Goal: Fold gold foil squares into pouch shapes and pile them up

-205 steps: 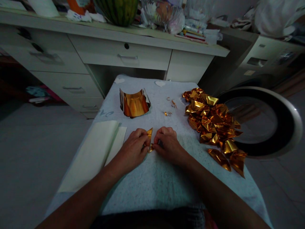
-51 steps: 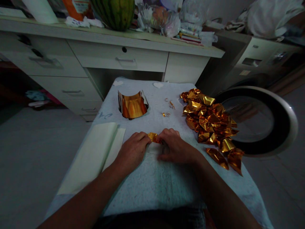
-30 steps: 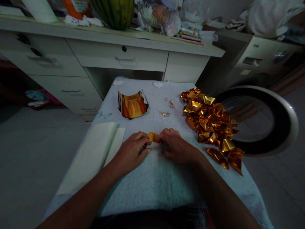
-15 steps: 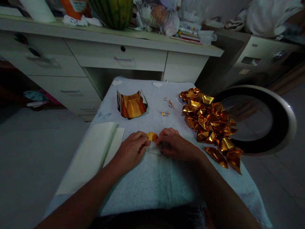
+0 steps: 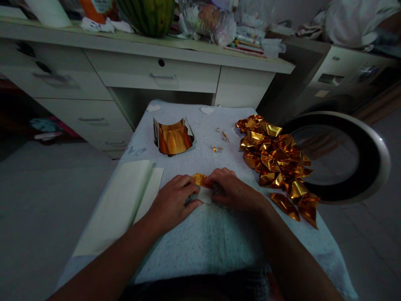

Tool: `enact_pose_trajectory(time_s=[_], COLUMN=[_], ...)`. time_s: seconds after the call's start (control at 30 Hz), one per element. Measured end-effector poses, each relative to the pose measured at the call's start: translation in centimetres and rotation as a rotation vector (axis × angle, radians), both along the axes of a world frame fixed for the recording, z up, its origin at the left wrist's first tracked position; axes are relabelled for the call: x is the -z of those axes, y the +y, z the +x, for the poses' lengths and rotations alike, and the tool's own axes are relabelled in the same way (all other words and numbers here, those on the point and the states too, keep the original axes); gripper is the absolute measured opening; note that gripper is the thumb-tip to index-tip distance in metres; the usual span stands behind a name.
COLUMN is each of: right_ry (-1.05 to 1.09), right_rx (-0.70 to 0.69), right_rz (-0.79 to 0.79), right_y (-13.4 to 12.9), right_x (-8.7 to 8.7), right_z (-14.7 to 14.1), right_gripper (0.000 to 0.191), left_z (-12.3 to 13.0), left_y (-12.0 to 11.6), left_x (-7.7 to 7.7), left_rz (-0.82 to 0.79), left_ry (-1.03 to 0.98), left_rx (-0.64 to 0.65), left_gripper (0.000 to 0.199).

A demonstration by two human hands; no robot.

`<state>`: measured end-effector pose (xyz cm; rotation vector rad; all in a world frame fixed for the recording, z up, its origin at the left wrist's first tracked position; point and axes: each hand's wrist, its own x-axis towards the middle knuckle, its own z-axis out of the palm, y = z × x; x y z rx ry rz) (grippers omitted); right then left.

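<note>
Between my two hands, low over the cloth-covered table [image 5: 194,246], is a small piece of gold foil paper [image 5: 199,179] with a pale lower part showing below the gold. My left hand [image 5: 177,198] grips its left end, thumb stretched toward the pale part. At the right end my right hand [image 5: 230,190] pinches it with curled fingers. Farther back stands a curved stack of gold foil sheets [image 5: 173,140]. A heap of folded gold foil pieces [image 5: 272,154] lies to the right of my right hand.
Folded pale paper [image 5: 117,205] lies along the table's left side. Small gold scraps [image 5: 217,149] rest beyond my hands. Behind the table are a drawer cabinet [image 5: 134,69] with a watermelon [image 5: 147,16] on top, and a washing machine with its round door [image 5: 372,159] swung out at right.
My left thumb has moved away from the fingers, down and to the right, and more of the pale part shows. Both hands stay at the gold foil paper.
</note>
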<state>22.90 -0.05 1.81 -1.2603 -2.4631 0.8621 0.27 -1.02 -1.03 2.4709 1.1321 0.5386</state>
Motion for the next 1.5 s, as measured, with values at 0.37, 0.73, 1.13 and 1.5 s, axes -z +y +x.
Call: enact_pose_trajectory(time_s=[0.37,0.73,1.13,1.5], right_ry=[-0.014,0.011,-0.055,-0.063], right_rx=[-0.057,-0.063,-0.064,-0.069], right_rz=[0.027,0.039,0.046,0.058], right_y=[0.1,0.2,0.0,0.1], right_x=[0.0,0.0,-0.1,-0.1], right_z=[-0.1,0.1,-0.3,-0.4], right_gripper=[0.03,0.026,0.029,0.029], left_z=[-0.4,-1.4,-1.2,-0.1], left_y=[-0.4,0.1,0.2,0.9], left_x=[-0.2,-0.3,-0.6,0.8], left_rz=[-0.015,0.052,0.123,0.126], left_ry=[-0.023,0.026,0.076,0.092], left_rx=[-0.075,-0.066,-0.023,-0.21], left_gripper=[0.019,0.013,0.011,0.038])
